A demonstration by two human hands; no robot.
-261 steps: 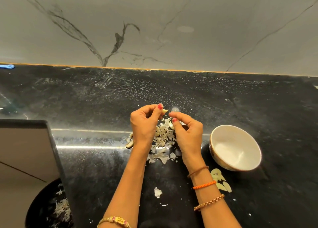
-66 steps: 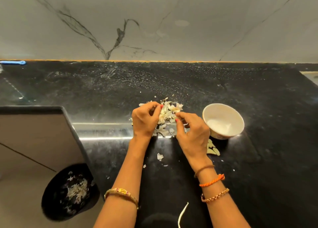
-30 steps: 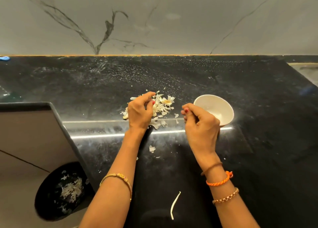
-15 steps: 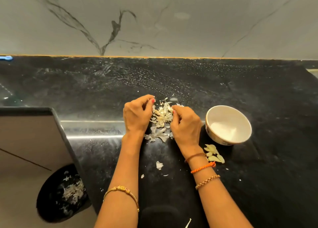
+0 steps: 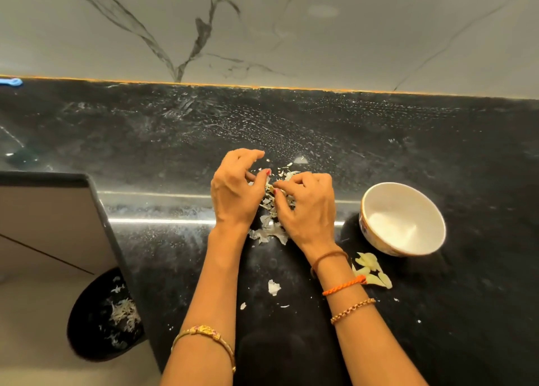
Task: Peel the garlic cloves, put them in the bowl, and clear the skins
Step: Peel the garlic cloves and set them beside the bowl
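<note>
A heap of papery garlic skins point(image 5: 269, 229) lies on the black counter between my hands. My left hand point(image 5: 234, 193) and my right hand point(image 5: 307, 206) sit over the heap with curled fingers, pinching into the skins; whether a clove is among them is hidden. A white bowl point(image 5: 376, 193) stands to the right and looks to hold nothing. Several peeled garlic cloves point(image 5: 369, 264) lie on the counter in front of the bowl, beside my right wrist. Loose skin scraps point(image 5: 273, 287) lie nearer to me.
A black bin point(image 5: 87, 327) with skins in it stands on the floor at lower left, below the counter's left edge point(image 5: 105, 216). A marble wall backs the counter. A blue object point(image 5: 11, 81) lies at the far left.
Both hands have closed in tighter over the skin heap, the fingertips now meeting in it. The bowl and the peeled cloves have stayed put; the camera has shifted.
</note>
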